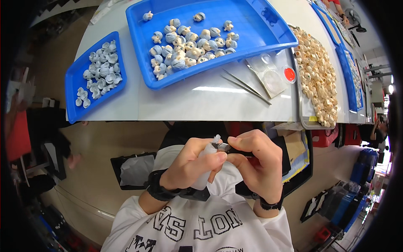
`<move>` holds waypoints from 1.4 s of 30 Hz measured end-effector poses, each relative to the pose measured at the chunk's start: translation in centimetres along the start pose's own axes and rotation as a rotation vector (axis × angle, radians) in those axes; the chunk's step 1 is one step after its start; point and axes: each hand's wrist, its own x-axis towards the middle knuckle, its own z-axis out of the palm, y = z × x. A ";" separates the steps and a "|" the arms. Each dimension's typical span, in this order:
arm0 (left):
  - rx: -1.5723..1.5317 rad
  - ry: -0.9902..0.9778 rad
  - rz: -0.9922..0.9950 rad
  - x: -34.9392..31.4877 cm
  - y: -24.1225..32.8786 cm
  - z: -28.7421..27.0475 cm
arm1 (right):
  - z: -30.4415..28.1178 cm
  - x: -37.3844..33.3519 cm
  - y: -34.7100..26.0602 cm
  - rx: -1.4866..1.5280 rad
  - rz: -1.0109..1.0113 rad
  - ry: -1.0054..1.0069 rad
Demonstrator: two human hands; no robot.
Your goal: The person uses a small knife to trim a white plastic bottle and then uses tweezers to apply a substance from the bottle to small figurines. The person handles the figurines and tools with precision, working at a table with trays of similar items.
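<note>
My left hand (191, 164) is wrapped round a translucent white squeeze bottle (202, 178), held upright over my lap with its narrow nozzle (216, 138) pointing up. In my right hand (258, 161), thumb and fingers pinch a small black piece with a flat silver metal end (223, 147), which looks like a cable plug. Its metal end meets my left fingertips beside the bottle's neck; whether it touches the bottle I cannot tell. Both hands are below the front edge of the white table (168, 107).
A large blue tray (268, 44) holds several blue-haired doll heads; a smaller blue tray (72, 90) holds pale blue hair pieces. Tweezers (247, 87), a clear dish (273, 80) and a small red-filled pot (289, 74) lie nearby. A metal tray (303, 110) holds beige head parts.
</note>
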 end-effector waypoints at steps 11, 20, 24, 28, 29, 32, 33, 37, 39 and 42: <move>0.002 -0.011 -0.025 -0.2 0.6 0.4 | -0.4 -0.4 -0.4 -0.133 -0.128 0.004; -0.042 -0.025 -0.034 -0.2 0.9 0.6 | -0.7 -0.4 -0.3 -0.133 -0.142 0.010; -0.069 -0.053 -0.031 -0.3 0.7 0.3 | -0.4 -0.6 -0.4 -0.105 -0.130 0.033; -0.065 -0.082 -0.035 -0.5 0.7 0.1 | -0.3 -0.6 -0.3 -0.113 -0.150 0.034; -0.062 -0.087 -0.033 -0.5 0.7 0.1 | -0.3 -0.6 -0.3 -0.114 -0.156 0.035; -0.094 -0.080 -0.040 -0.7 0.9 0.2 | -0.3 -0.7 -0.4 -0.117 -0.148 0.035; -0.097 -0.074 -0.036 -0.7 0.8 0.2 | -0.3 -0.7 -0.5 -0.118 -0.146 0.038; -0.104 -0.066 -0.033 -0.7 1.0 0.3 | -0.4 -0.6 -0.6 -0.126 -0.147 0.038; -0.095 -0.066 -0.034 -0.7 1.0 0.2 | -0.4 -0.6 -0.7 -0.128 -0.140 0.033; -0.076 -0.069 -0.035 -0.6 1.1 0.2 | -0.2 -0.8 -0.6 -0.122 -0.116 0.040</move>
